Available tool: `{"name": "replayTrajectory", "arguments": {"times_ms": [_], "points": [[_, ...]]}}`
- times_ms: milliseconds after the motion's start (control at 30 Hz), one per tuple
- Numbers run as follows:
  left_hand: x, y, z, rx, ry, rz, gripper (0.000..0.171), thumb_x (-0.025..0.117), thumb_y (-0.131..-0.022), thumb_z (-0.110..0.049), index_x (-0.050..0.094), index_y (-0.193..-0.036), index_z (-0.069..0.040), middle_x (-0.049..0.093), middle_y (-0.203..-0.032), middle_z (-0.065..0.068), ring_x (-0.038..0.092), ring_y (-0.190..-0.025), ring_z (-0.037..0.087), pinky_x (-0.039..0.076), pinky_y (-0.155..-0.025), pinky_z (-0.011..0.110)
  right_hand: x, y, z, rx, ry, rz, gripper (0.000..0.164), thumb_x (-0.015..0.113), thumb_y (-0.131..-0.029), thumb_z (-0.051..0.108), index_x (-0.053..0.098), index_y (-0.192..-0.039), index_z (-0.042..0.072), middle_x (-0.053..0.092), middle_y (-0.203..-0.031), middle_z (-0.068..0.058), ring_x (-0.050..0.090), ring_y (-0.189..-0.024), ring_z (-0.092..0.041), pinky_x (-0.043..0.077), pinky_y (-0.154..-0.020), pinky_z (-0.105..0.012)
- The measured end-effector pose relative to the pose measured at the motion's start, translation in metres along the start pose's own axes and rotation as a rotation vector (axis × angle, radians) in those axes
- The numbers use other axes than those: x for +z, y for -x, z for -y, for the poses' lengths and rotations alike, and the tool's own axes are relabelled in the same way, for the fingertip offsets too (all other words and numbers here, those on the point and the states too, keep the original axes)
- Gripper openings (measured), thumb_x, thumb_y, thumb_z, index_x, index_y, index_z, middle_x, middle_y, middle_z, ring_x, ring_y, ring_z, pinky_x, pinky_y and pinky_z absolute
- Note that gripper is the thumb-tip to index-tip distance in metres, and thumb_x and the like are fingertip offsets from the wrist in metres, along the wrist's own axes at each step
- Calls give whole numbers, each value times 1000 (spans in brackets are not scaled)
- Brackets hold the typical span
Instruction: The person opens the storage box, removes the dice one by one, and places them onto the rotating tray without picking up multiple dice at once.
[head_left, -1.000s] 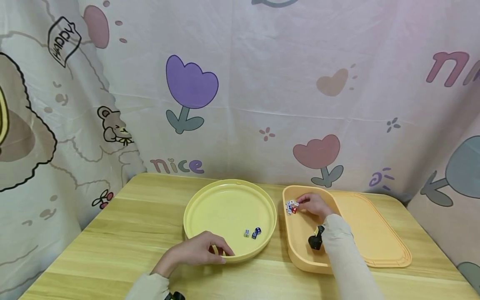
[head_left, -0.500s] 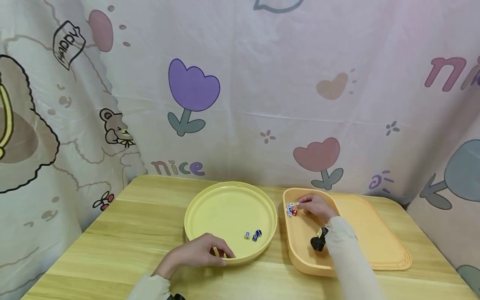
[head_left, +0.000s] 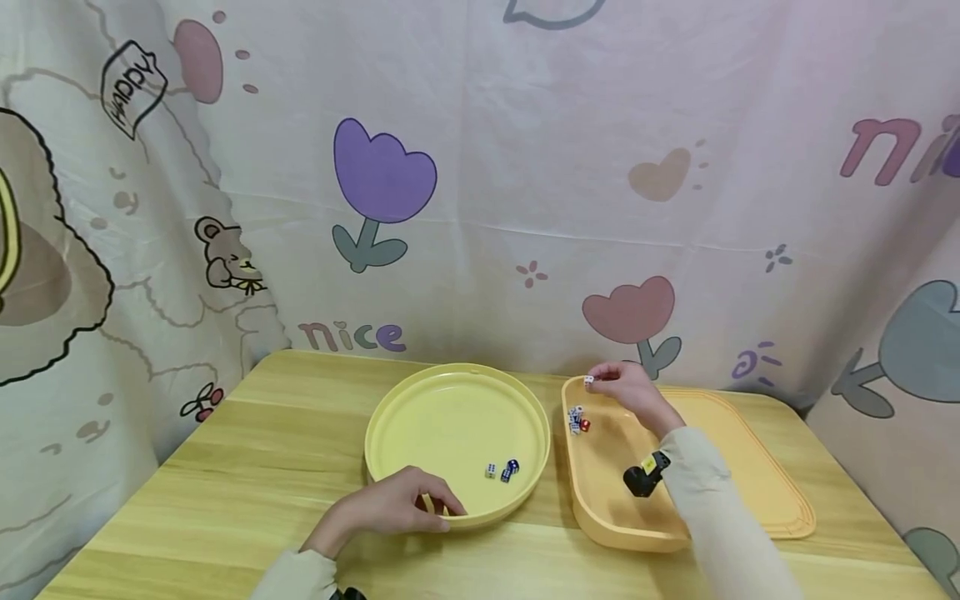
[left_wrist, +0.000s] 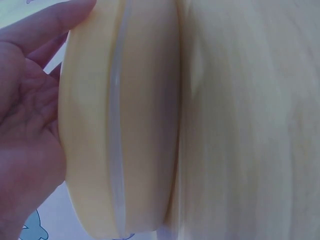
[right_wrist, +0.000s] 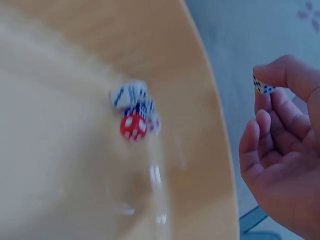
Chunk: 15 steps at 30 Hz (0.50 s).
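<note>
Up above the far end of the orange bin (head_left: 606, 475), my right hand (head_left: 632, 393) pinches a white die (right_wrist: 263, 88) with dark pips between thumb and forefinger. Below it, a small cluster of white and blue dice (head_left: 574, 414) and one red die (right_wrist: 133, 127) lie at the bin's left wall. My left hand (head_left: 393, 502) grips the near rim of the round yellow tray (head_left: 450, 433), fingers over the edge and thumb on the outside. Inside that tray, toward the right, lie a white die (head_left: 491, 471) and two dark blue dice (head_left: 510, 471).
An orange lid (head_left: 742, 458) lies flat on the wooden table (head_left: 247, 450), to the right of the bin. A printed curtain (head_left: 480, 150) hangs right behind the table's back edge. Each wrist wears a small black camera (head_left: 645, 477).
My right hand has lifted a white die out of the cluster, up and back over the bin's far rim. The left hand keeps its place on the tray.
</note>
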<state>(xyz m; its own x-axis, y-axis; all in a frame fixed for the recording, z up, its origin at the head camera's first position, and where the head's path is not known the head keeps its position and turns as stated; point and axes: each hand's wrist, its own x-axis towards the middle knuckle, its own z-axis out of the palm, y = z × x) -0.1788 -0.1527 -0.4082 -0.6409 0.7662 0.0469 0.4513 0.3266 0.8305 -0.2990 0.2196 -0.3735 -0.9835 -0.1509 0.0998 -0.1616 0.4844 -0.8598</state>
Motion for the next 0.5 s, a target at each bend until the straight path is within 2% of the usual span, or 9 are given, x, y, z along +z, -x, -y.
{"name": "replayTrajectory", "arguments": {"times_ms": [200, 300, 367, 500], "points": [[-1, 1, 1, 2, -9, -1, 15, 69, -88, -8, 74, -103, -7, 66, -91, -12, 56, -82, 1, 51, -72, 24, 13, 6, 22, 15, -98, -86, 20, 69, -86, 7, 64, -101, -5, 62, -89, -3, 56, -83, -14, 47, -81, -29], [-1, 1, 1, 5, -9, 1, 16, 68, -89, -8, 74, -103, -7, 66, -92, -12, 57, -82, 1, 51, -72, 24, 19, 12, 33, 3, -137, -131, 23, 69, -87, 6, 63, -104, -7, 61, -90, -3, 55, -83, -12, 47, -78, -24], [-1, 1, 1, 4, -8, 1, 16, 68, -89, -8, 74, -103, -8, 66, -92, -12, 56, -82, 1, 51, -72, 24, 23, 16, 39, -11, -138, -157, 22, 69, -86, 5, 63, -104, -8, 61, -89, -4, 55, -82, -12, 47, -74, -21], [-1, 0, 1, 2, -6, 0, 16, 68, -89, -8, 74, -103, -8, 66, -92, -12, 56, -82, 1, 51, -72, 24, 30, 25, 47, -48, -64, -231, 19, 70, -84, 5, 66, -99, -5, 61, -88, -7, 53, -81, -15, 45, -68, -21]]}}
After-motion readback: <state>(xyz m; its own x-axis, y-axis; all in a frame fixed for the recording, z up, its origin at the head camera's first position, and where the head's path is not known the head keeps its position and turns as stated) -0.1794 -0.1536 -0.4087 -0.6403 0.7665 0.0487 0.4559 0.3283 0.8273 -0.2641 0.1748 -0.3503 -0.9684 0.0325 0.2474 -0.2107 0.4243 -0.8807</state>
